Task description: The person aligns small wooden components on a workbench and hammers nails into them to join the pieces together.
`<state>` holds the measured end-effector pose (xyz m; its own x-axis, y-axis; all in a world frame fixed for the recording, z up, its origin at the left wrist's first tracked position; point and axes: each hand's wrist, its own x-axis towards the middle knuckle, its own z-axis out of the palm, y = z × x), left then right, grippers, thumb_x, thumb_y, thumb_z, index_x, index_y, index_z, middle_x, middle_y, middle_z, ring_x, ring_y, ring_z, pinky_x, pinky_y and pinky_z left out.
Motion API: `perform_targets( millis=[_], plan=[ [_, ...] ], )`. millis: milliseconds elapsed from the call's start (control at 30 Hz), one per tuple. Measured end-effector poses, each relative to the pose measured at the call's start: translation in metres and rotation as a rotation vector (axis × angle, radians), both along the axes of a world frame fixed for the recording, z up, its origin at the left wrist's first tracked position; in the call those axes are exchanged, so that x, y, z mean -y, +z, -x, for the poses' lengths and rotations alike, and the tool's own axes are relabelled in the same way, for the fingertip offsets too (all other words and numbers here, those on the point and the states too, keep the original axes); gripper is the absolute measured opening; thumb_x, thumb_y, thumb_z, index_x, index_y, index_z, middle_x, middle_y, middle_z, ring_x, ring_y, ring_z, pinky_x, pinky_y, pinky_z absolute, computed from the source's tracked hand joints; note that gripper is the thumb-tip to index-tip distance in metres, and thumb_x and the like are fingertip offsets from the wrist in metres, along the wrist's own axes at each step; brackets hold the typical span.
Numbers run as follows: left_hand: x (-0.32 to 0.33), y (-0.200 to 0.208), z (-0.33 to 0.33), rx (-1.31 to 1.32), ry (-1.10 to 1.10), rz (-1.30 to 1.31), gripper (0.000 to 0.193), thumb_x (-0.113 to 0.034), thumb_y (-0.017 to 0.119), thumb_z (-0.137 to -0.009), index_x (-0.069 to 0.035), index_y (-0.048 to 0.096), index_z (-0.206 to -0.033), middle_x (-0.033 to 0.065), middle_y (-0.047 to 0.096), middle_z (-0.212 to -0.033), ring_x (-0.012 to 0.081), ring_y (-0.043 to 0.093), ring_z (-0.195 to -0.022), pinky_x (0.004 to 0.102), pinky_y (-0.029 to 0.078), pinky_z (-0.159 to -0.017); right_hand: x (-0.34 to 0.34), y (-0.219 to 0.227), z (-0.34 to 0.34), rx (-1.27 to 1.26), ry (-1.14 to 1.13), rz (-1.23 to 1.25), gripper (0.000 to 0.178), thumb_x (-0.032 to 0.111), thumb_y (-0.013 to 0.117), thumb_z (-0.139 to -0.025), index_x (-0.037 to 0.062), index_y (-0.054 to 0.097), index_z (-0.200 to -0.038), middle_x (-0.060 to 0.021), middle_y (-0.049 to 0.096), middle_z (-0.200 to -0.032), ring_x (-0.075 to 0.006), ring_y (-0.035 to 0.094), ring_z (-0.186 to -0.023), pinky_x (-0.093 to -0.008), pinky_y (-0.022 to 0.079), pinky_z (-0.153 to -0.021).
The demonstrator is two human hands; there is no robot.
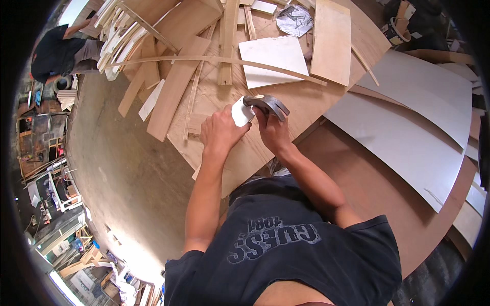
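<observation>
My left hand is closed around a small white piece, whose exact kind I cannot make out. Just beside it, my right hand grips a claw hammer close to its dark metal head. The striking end meets or nearly meets the top of the white piece, while the curved claw points right. The handle is hidden by the head and my fingers. Both hands are above the near part of a plywood tabletop.
A long thin wood strip crosses several boards on the table. A white panel, a pale board and crumpled clear plastic lie farther back. Large white sheets are stacked at right. Another person is at far left.
</observation>
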<state>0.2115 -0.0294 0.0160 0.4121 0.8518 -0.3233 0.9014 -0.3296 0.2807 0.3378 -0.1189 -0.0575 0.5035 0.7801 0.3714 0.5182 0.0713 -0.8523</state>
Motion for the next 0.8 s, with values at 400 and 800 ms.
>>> perform_targets(
  millis=[400, 800],
  plan=[
    [0.003, 0.0, 0.009, 0.035, -0.008, -0.028, 0.054, -0.04, 0.088, -0.073, -0.008, 0.076, -0.114, 0.0191, 0.079, -0.095, 0.0399, 0.077, -0.092, 0.0497, 0.061, -0.08, 0.024, 0.009, 0.004, -0.199, 0.003, -0.036, 0.019, 0.002, 0.066, -0.103, -0.0005, 0.071, -0.12, -0.0195, 0.075, -0.112, -0.0367, 0.073, -0.1, -0.0445, 0.058, -0.087],
    [0.002, 0.001, 0.007, 0.003, -0.018, -0.004, 0.052, -0.042, 0.087, -0.072, -0.01, 0.076, -0.112, 0.0186, 0.079, -0.096, 0.0391, 0.077, -0.092, 0.0495, 0.061, -0.081, -0.003, 0.022, -0.018, 0.108, 0.08, 0.024, 0.016, 0.004, 0.071, -0.098, -0.0034, 0.072, -0.111, -0.0197, 0.076, -0.106, -0.0395, 0.073, -0.094, -0.0456, 0.058, -0.083]
  ],
)
